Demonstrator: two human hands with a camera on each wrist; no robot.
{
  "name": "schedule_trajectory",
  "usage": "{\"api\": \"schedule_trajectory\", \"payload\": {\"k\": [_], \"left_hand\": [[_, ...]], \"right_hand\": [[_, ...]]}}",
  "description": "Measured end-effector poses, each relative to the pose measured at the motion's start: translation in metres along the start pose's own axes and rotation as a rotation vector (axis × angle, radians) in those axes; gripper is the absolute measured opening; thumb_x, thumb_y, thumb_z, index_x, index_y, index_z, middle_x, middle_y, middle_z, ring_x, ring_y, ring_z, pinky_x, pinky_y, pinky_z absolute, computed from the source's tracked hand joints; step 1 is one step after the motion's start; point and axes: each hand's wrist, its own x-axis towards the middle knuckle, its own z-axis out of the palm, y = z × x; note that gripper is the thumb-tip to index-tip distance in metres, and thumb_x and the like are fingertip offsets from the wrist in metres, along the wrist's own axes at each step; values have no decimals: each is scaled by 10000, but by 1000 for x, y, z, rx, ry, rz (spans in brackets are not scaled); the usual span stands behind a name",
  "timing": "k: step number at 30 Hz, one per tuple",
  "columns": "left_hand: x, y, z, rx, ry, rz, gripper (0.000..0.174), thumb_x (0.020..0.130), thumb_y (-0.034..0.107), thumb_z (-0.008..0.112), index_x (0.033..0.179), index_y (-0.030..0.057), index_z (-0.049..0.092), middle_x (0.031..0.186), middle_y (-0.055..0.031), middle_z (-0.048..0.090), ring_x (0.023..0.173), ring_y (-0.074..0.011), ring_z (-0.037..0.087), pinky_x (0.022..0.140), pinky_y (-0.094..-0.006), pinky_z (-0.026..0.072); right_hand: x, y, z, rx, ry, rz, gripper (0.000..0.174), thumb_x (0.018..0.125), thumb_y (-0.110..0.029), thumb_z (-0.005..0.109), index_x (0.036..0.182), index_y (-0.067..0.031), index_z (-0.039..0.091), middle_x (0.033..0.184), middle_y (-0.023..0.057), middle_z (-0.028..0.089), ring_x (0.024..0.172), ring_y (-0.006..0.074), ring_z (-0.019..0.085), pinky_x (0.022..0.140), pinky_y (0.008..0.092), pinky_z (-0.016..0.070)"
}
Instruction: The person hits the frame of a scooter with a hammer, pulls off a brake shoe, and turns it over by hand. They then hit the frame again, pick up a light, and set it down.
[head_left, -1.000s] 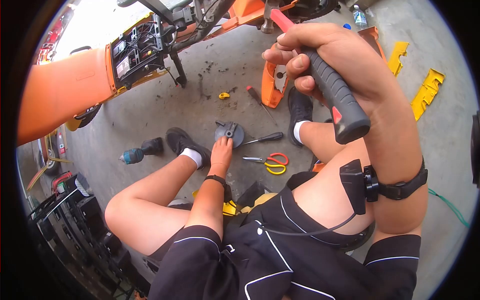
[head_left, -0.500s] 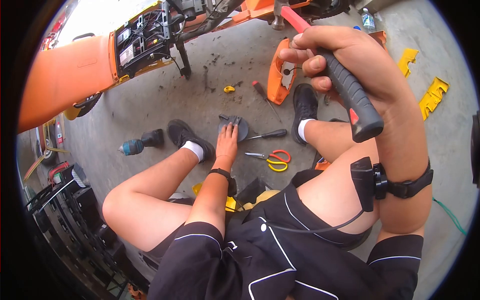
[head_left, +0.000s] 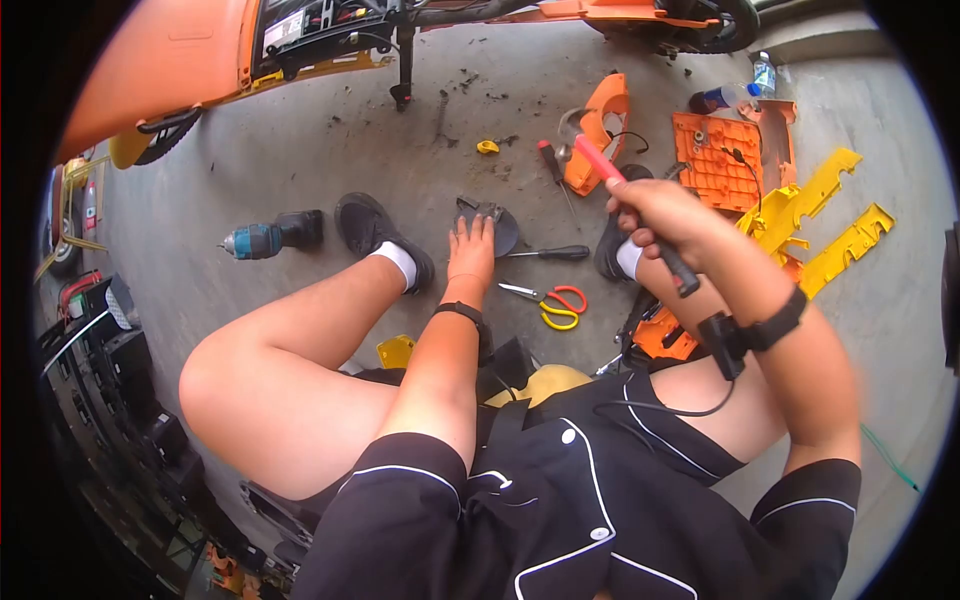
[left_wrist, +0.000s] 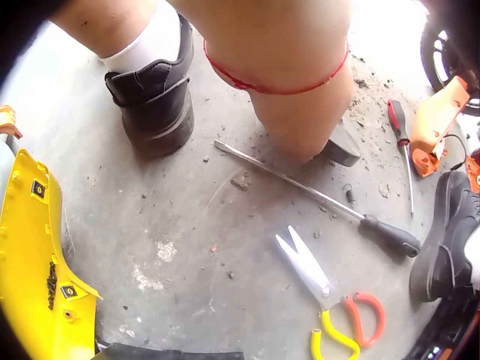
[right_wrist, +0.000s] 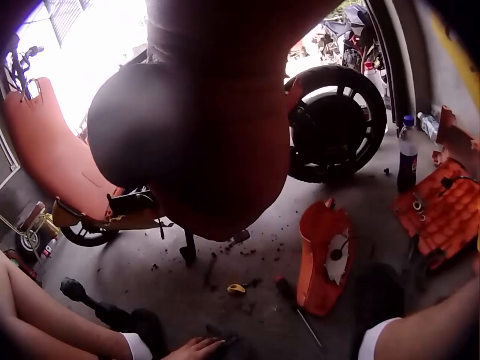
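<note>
My left hand [head_left: 470, 252] lies over a dark grey round part [head_left: 507, 232] on the floor, its fingers extended across the near left side. In the left wrist view, that hand [left_wrist: 296, 124] hides most of the round part [left_wrist: 343, 147]. My right hand [head_left: 668, 222] grips the black handle of a claw hammer [head_left: 597, 158], whose metal head is raised up and to the right of the round part. The right wrist view shows the right hand [right_wrist: 225, 165] large and dark, with the left hand [right_wrist: 196, 349] low in the frame.
A screwdriver [head_left: 552, 253] and scissors [head_left: 555, 307] lie right of the left hand; a teal drill [head_left: 262, 240] lies left. Another screwdriver [head_left: 556, 170] and an orange shell [head_left: 600, 125] lie beyond. Yellow panels [head_left: 845, 250] are at right, an orange vehicle [head_left: 170, 70] at the top.
The right hand and hammer have dropped away from the head camera, toward the floor. The left hand stays on the round part. The head view has shifted, bringing more orange and yellow pieces into sight.
</note>
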Motion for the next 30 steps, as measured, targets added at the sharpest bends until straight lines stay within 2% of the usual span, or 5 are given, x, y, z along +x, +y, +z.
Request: {"api": "schedule_trajectory", "payload": {"k": [5, 7, 13, 23, 30], "left_hand": [[9, 8, -11, -10, -54, -47, 606, 882, 62, 559, 1464, 42, 394, 1528, -114, 394, 1431, -390, 310, 1156, -525, 296], [12, 8, -13, -12, -62, -63, 593, 890, 77, 552, 1462, 40, 399, 1523, -113, 403, 1429, -387, 317, 1154, -525, 298], [13, 8, -14, -1, -54, -63, 547, 912, 106, 535, 1446, 46, 433, 1510, -102, 427, 1417, -376, 340, 1143, -521, 311], [13, 6, -14, -16, -41, -49, 561, 902, 104, 547, 1449, 49, 435, 1520, -103, 419, 1431, -392, 314, 1145, -524, 303], [10, 4, -8, -47, -32, -47, 579, 891, 93, 558, 1453, 63, 423, 1529, -100, 400, 1436, -385, 308, 1159, -518, 289]], "right_hand": [[97, 64, 56, -378, 39, -133, 500, 996, -466, 504, 1006, 27, 585, 712, 94, 566, 549, 160, 569, 400, 319, 426], [103, 68, 78, -553, 96, -149, 516, 983, -451, 523, 1058, 54, 594, 823, 214, 657, 694, 304, 679, 538, 412, 523], [154, 113, 96, -777, 227, -319, 518, 963, -431, 539, 1083, 68, 612, 1044, 341, 642, 1036, 498, 602, 918, 497, 473], [164, 129, 81, -810, 210, -404, 489, 975, -431, 520, 1045, 46, 603, 1000, 341, 649, 988, 497, 617, 887, 508, 488], [159, 111, 92, -377, 360, -185, 493, 986, -434, 506, 975, 54, 579, 757, 226, 653, 591, 335, 658, 522, 425, 519]]}}
